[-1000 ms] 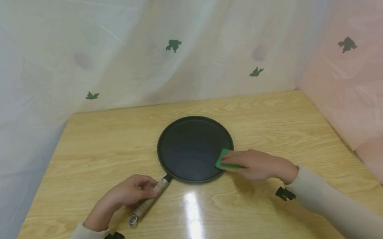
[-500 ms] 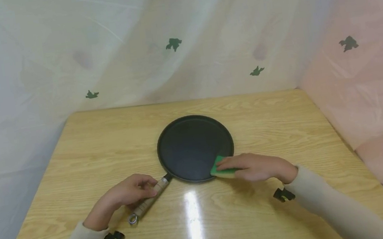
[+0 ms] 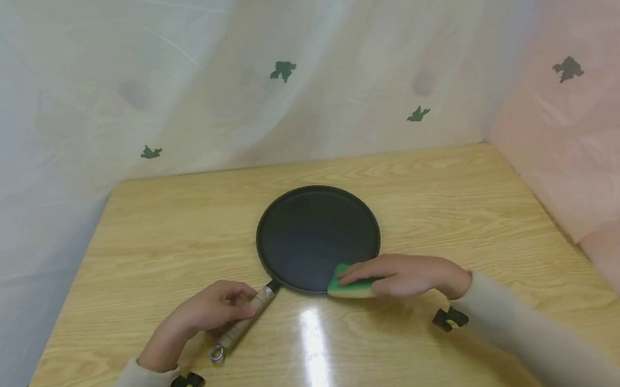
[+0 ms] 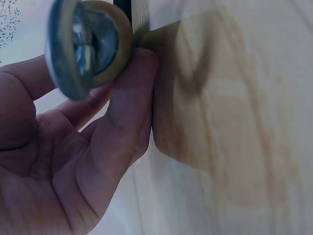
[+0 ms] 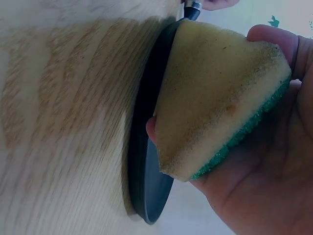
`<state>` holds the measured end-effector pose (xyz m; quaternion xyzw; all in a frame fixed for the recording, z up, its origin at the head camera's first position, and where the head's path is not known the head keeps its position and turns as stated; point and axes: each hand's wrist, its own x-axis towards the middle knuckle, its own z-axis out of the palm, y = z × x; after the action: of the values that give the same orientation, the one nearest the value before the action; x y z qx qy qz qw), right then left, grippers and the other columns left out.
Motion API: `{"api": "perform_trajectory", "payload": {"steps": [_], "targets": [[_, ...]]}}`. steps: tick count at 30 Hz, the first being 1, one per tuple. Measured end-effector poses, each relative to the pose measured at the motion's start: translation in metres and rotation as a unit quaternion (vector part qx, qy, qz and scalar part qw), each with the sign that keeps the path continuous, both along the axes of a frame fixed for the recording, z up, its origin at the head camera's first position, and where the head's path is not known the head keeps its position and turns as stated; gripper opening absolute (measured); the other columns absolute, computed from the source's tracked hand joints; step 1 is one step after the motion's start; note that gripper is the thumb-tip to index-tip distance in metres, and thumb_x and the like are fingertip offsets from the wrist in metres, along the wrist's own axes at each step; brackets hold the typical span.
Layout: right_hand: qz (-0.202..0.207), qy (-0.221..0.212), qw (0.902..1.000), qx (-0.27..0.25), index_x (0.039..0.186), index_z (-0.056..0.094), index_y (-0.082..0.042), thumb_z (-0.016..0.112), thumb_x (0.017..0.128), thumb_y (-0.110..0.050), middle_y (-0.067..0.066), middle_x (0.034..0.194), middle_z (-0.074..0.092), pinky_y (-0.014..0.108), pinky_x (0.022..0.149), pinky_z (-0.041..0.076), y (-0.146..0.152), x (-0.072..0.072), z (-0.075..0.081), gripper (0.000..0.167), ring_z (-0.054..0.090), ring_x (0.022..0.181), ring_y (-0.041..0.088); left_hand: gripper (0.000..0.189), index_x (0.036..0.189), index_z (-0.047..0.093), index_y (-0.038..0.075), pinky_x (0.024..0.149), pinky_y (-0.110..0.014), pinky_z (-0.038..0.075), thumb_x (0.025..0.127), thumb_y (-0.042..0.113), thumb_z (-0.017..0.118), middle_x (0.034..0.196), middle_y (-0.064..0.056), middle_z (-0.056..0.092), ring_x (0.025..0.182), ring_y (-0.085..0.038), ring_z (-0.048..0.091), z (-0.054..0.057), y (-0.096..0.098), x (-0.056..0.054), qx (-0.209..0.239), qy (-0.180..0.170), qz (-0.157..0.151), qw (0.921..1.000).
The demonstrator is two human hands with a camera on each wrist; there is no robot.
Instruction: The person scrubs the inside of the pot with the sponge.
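A flat black crepe pan lies on the wooden table, its wood-covered handle pointing toward the near left. My left hand holds that handle between thumb and fingers. Seen from the left wrist, the metal hanging ring at the handle's end is close to the camera, with fingers on both sides of the grip. My right hand grips a green and yellow sponge at the pan's near right rim. In the right wrist view, the sponge's yellow side faces the pan's edge, and its green scouring layer lies against the palm.
The wooden table reaches back to a pale hanging cloth printed with green birds. A pinkish cloth borders the right side. Light glares off the tabletop in front of the pan.
My right hand has moved the sponge left and nearer along the pan's near right rim. The left hand stays on the handle, and the pan stays in place.
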<state>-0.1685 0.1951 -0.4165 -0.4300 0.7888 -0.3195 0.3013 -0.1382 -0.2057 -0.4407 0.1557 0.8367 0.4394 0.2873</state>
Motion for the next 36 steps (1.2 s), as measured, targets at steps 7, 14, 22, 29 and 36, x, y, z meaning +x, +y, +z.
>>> {"api": "perform_trajectory", "payload": {"steps": [7, 14, 22, 29, 36], "targets": [[0.003, -0.006, 1.0, 0.002, 0.155, 0.053, -0.008, 0.04, 0.097, -0.008, 0.017, 0.165, 0.04, 0.056, 0.122, 0.028, -0.013, -0.001, 0.0, 0.059, 0.031, 0.154, 0.042, 0.036, 0.126, 0.068, -0.008, 0.09, -0.044, 0.052, 0.098, 0.014, 0.074, 0.103, -0.008, 0.073, 0.098, -0.023, 0.065, -0.001, -0.003, -0.001, 0.0, 0.009, -0.006, 0.9999], [0.005, -0.012, 0.9997, 0.02, 0.155, 0.053, -0.009, 0.039, 0.096, -0.01, 0.017, 0.165, 0.04, 0.054, 0.122, 0.03, -0.026, -0.002, 0.002, 0.061, 0.033, 0.154, 0.039, 0.037, 0.127, 0.066, -0.01, 0.089, -0.042, 0.051, 0.098, 0.012, 0.074, 0.103, -0.009, 0.073, 0.098, -0.022, 0.065, 0.002, -0.004, 0.0, 0.005, 0.003, -0.004, 1.0], [0.015, -0.014, 0.9996, 0.019, 0.157, 0.051, -0.011, 0.041, 0.095, -0.011, 0.015, 0.167, 0.037, 0.052, 0.122, 0.029, -0.04, -0.003, -0.001, 0.063, 0.03, 0.155, 0.038, 0.035, 0.126, 0.067, -0.008, 0.089, -0.042, 0.052, 0.098, 0.013, 0.074, 0.102, -0.006, 0.073, 0.097, -0.021, 0.065, 0.0, -0.001, -0.001, 0.006, -0.003, -0.005, 1.0], [0.021, -0.01, 0.9997, 0.003, 0.159, 0.049, -0.012, 0.04, 0.096, -0.015, 0.014, 0.168, 0.036, 0.046, 0.12, 0.032, -0.054, -0.005, -0.006, 0.064, 0.029, 0.156, 0.036, 0.033, 0.125, 0.068, -0.008, 0.091, -0.045, 0.053, 0.099, 0.012, 0.073, 0.104, -0.007, 0.074, 0.098, -0.021, 0.066, -0.002, 0.0, -0.003, 0.019, -0.002, -0.015, 0.9997], [0.017, -0.017, 0.9997, -0.001, 0.161, 0.046, -0.014, 0.041, 0.095, -0.017, 0.01, 0.169, 0.035, 0.043, 0.119, 0.032, -0.071, -0.009, -0.01, 0.066, 0.03, 0.155, 0.03, 0.034, 0.125, 0.068, -0.009, 0.093, -0.048, 0.053, 0.099, 0.013, 0.073, 0.104, -0.006, 0.073, 0.1, -0.023, 0.066, -0.003, -0.001, -0.003, 0.019, 0.003, -0.019, 0.9996]]}}
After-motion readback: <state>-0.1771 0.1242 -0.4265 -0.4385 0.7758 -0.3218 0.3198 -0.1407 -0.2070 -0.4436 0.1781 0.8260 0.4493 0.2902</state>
